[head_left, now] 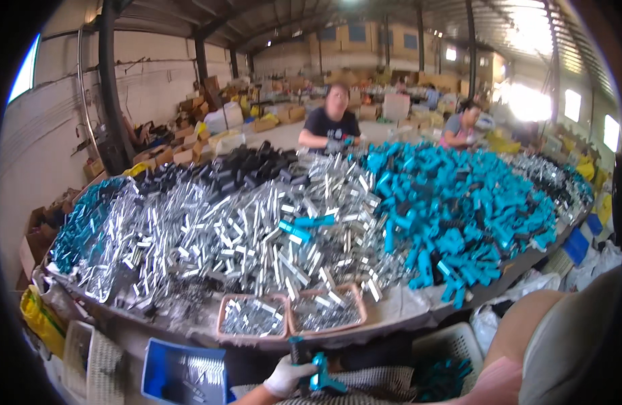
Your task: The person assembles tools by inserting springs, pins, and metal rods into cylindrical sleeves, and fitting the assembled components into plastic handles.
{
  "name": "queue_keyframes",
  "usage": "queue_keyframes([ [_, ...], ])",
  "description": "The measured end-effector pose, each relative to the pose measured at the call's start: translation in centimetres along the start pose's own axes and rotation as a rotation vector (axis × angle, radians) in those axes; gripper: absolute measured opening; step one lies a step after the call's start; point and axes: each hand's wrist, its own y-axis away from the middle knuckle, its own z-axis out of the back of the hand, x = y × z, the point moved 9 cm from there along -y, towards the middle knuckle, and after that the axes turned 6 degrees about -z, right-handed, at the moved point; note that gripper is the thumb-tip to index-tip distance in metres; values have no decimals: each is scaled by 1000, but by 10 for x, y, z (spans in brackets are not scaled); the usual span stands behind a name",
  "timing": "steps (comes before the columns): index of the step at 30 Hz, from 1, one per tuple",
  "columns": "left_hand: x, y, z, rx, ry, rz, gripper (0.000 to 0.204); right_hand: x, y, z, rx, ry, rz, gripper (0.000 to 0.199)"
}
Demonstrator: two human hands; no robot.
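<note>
My left hand (284, 378), in a white glove, comes in from the lower edge with its fingers closed round a teal plastic piece (321, 374) shaped somewhat like a pistol grip. A dark, teal-tipped part sticks up just above the fingers. Below the hand lies a checked cloth (375, 383) over the lap. My right hand does not show. In front, two pink trays (253, 335) stand side by side at the table's near edge, holding small silver metal parts.
Silver metal strips (223, 223) heap the table, with teal plastic pieces (452, 209) on the right and black pieces (243, 165) behind. A blue bin (159, 368) and pale baskets (466, 337) flank the lap. Two people (331, 128) work across the table.
</note>
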Motion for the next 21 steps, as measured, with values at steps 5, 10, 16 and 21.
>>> queue_keyframes([
  [5, -39, 34, -44, 22, 4, -40, 23, 68, -99, -38, -185, 76, 90, 49],
  [10, -12, 21, -17, -9, -83, -37, 20, 68, -95, -35, -365, 107, 98, 49],
  [16, -26, 30, -46, -13, 56, -19, 20, 59, -114, -33, -278, 148, 91, 50],
  [21, -37, 13, -42, -24, 68, -13, 20, 56, -123, -52, -227, 190, 33, 51],
])
